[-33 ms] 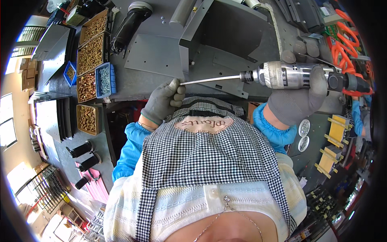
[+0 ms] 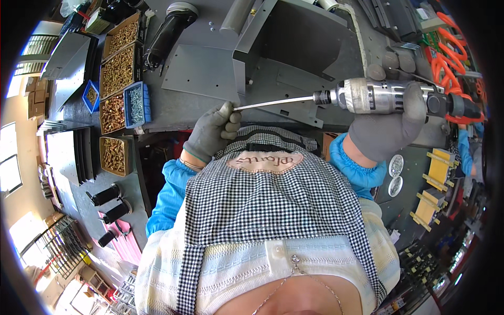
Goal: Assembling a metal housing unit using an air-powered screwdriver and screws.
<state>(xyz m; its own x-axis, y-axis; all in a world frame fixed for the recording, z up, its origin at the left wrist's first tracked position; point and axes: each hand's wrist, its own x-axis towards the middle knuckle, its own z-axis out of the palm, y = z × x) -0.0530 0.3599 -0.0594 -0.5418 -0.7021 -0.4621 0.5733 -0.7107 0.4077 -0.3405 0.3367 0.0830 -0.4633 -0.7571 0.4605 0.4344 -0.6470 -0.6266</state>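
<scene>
Drill gripped, bit pinched

My gloved right hand is closed round the drill body; left hand pinches the bit's far end. Drill held sideways, front right of me, chuck facing left. Grey metal panels on the bench beyond the bit.

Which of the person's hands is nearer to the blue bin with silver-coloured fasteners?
The left hand. It is to the right of the blue bin, at the tip of the long bit; the right hand is farther right, holding the power drill.
</scene>
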